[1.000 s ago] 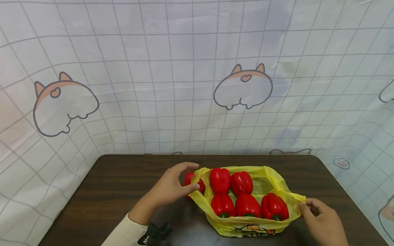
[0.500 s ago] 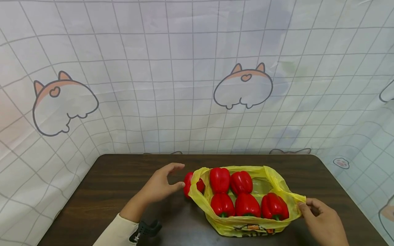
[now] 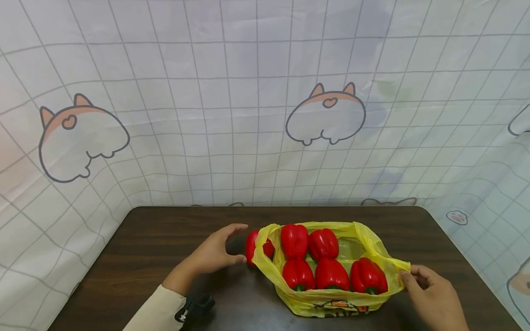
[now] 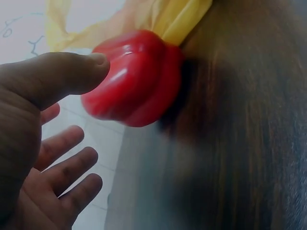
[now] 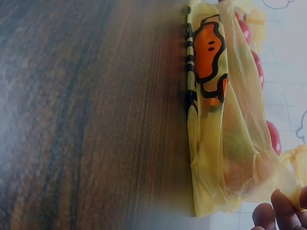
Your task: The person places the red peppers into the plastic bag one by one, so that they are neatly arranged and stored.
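Observation:
A yellow plastic bag (image 3: 298, 303) with a printed orange figure stands with its mouth wide on the table, and several red bell peppers (image 3: 332, 274) sit inside it. Just outside its left side lies another red bell pepper (image 3: 251, 247), partly hidden by the bag's rim. My left hand (image 3: 213, 252) is beside that pepper, thumb and fingers spread apart and holding nothing. In the left wrist view the thumb overlaps the pepper's edge (image 4: 134, 79); contact is unclear. My right hand (image 3: 434, 294) pinches the bag's right corner between thumb and fingers.
The dark wooden table (image 3: 165, 234) carries the bag and the loose pepper. A patterned grid curtain (image 3: 232, 115) hangs behind the table and along both sides. On the left wrist sits a black strapped device (image 3: 196, 308).
My left hand has let the bag's left rim be and drawn back to the left, then lowered slightly beside the loose pepper. The right hand keeps its pinch on the bag.

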A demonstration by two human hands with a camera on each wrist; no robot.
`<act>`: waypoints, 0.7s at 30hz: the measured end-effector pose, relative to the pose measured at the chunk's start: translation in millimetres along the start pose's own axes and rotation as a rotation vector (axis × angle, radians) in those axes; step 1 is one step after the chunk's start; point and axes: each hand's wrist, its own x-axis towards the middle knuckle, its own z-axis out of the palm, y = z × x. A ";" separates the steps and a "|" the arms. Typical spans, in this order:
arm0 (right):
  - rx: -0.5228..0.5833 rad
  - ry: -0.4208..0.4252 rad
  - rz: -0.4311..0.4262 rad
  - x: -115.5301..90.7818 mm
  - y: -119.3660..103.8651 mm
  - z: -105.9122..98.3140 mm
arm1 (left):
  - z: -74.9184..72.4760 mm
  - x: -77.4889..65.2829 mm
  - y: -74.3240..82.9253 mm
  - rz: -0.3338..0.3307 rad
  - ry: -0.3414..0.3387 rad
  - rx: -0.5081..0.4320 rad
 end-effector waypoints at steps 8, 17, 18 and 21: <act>0.003 0.024 -0.005 -0.8 -0.4 2.4 | 9.6 7.4 -0.8 0.060 -0.047 -0.011; 0.001 0.013 0.000 -1.2 -0.4 1.6 | 18.9 12.3 -2.6 0.085 -0.057 -0.005; 0.001 0.012 0.000 -1.1 -0.3 1.5 | 19.6 12.8 -2.4 0.090 -0.057 -0.001; 0.000 0.011 -0.002 -1.5 0.3 1.5 | 20.6 13.4 -1.0 0.113 -0.056 0.008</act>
